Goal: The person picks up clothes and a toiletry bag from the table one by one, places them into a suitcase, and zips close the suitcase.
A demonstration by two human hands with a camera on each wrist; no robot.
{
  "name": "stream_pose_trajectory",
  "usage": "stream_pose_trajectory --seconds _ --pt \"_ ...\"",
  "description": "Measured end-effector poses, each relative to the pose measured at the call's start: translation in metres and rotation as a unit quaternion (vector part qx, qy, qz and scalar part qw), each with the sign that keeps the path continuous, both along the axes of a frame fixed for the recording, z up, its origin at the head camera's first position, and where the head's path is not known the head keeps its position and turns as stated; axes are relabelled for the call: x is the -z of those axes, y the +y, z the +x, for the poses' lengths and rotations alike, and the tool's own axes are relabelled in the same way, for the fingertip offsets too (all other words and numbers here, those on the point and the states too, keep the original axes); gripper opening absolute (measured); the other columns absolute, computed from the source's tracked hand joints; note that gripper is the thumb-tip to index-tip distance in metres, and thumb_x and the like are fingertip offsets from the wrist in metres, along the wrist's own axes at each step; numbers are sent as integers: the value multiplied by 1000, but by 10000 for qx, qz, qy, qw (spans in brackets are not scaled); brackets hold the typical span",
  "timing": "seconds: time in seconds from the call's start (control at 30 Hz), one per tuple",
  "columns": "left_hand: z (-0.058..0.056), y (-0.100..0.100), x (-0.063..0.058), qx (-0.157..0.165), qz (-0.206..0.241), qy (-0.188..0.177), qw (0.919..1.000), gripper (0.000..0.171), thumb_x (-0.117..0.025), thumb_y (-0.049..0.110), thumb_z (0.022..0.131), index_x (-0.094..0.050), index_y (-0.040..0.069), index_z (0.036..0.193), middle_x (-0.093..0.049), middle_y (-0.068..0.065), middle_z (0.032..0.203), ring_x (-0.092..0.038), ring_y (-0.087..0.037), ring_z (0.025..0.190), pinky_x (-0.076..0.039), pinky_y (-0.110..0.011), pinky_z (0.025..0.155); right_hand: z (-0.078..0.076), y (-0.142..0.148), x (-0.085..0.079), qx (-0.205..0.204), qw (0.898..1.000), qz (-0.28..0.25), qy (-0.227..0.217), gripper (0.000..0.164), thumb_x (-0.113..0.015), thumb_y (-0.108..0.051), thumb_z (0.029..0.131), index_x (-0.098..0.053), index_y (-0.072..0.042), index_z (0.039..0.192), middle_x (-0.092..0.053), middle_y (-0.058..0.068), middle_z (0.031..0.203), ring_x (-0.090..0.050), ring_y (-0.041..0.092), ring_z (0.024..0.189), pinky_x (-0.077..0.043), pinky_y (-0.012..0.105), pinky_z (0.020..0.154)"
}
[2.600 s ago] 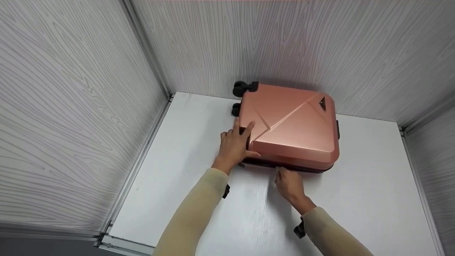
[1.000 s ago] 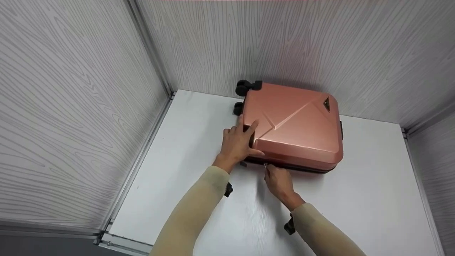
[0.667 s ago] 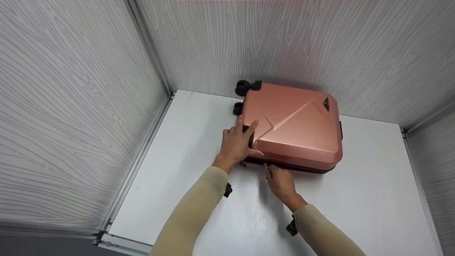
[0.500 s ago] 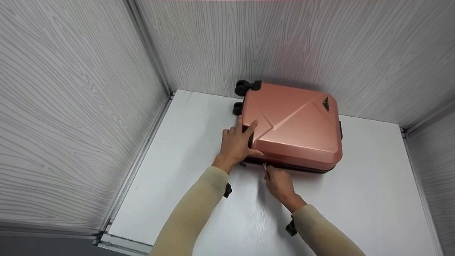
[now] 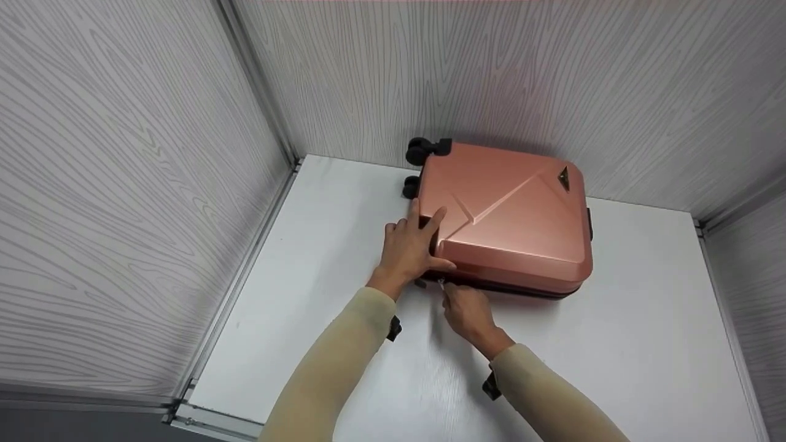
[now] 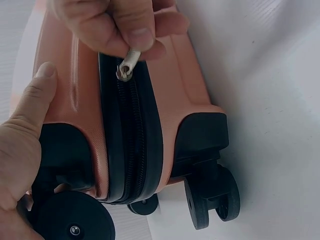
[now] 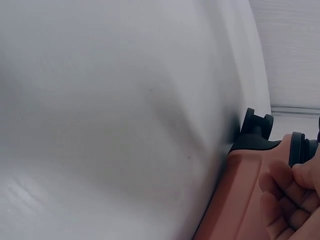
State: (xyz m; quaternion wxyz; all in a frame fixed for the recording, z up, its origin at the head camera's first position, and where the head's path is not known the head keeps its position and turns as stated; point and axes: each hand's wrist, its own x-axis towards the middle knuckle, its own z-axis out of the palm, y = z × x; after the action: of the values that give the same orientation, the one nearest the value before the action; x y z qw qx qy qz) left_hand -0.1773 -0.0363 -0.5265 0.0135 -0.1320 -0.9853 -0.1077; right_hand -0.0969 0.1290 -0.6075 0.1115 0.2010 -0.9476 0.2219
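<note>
A rose-gold hard-shell suitcase lies flat against the back wall, its wheels to the left. My left hand rests spread on the lower left corner by a wheel; its thumb lies along the shell. Just to its right, my right hand pinches a metal zipper pull between thumb and fingers at the front seam. In the left wrist view, the black zipper runs from the pull toward the wheel end, its teeth meshed there. The right wrist view shows curled right fingers beside the shell.
The suitcase lies on a white board, with wood-grain panels behind and at both sides. Metal rails edge the board. Black wheels stick out at the suitcase's left, and a black side handle at its right.
My right hand has moved left along the front seam with the zipper pull, nearing the left hand. The left hand keeps its place on the corner. The suitcase has shifted slightly right in view.
</note>
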Motion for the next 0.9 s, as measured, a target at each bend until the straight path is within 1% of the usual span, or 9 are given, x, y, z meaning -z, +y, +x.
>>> stream_pose_trajectory --seconds 0.2,0.33,0.47,0.6,0.73,0.9 --pt "1 0 0 32 58 62 10000 126 -77 86 66 -17 43 169 -16 -22 174 -61 -35 117 -42 -54 105 -3 -9 -4 -100 9996 61 -258 5 -68 -3 90 -67 -7 88 -67 11 72 -69 40 67 -55 57 60" --pt "1 -1 0 22 53 3 10000 126 -76 85 67 -16 43 169 -13 -22 175 -60 -35 121 -41 -55 107 -4 -10 -4 -85 9988 71 -467 5 -68 -3 89 -67 -8 87 -68 10 74 -70 40 68 -55 58 62" --pt "1 -1 0 14 91 -67 9999 126 -77 85 67 -15 44 169 -12 -22 175 -59 -36 125 -40 -56 109 -4 -10 -4 -71 9984 115 -545 5 -67 -4 88 -66 -8 86 -69 9 74 -70 38 68 -55 56 62" --pt "2 -1 0 -17 114 -135 9998 126 -77 85 67 -14 45 169 -13 -22 175 -59 -37 127 -39 -57 111 -5 -11 -5 -132 9980 134 -599 5 -66 -3 89 -67 -8 87 -70 10 75 -70 40 70 -56 57 63" --pt "2 -3 2 -26 108 -103 9999 126 -76 85 67 -14 44 169 -13 -22 175 -59 -36 125 -40 -57 110 -5 -12 -3 -221 9982 177 -536 3 -68 -5 92 -67 -7 90 -69 12 75 -71 41 71 -56 57 63" --pt "3 -3 3 37 102 -66 9999 125 -76 84 68 -14 43 169 -12 -23 175 -60 -36 121 -41 -55 108 -4 -10 1 -321 9990 250 -174 3 -71 -5 94 -69 -7 97 -68 11 74 -70 39 69 -56 56 61"
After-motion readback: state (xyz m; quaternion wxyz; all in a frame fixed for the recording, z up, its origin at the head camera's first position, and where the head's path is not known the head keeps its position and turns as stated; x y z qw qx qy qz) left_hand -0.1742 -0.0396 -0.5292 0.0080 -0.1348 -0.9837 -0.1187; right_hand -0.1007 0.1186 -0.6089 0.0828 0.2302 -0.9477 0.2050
